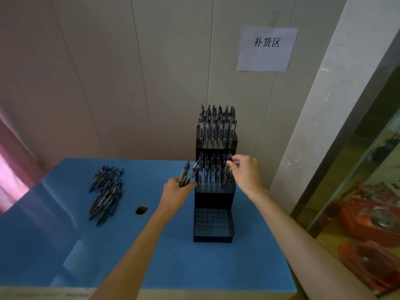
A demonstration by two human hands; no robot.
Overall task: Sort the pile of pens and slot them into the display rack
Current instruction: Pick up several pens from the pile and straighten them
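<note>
We see a dark three-tier display rack standing on a blue table close to the panelled wall. Its top tier is full of upright pens, its middle tier nearly so, and its bottom tier shows bare holes. Our left hand is closed around a small bundle of pens, held just beside the rack's left edge with their ends pointing up. Our right hand reaches to the right side of the middle tier, its fingertips pinched on the top of a pen standing there. The loose pile of pens lies well to the left on the table, beyond a round hole in the surface. A paper sign hangs on the wall above.
</note>
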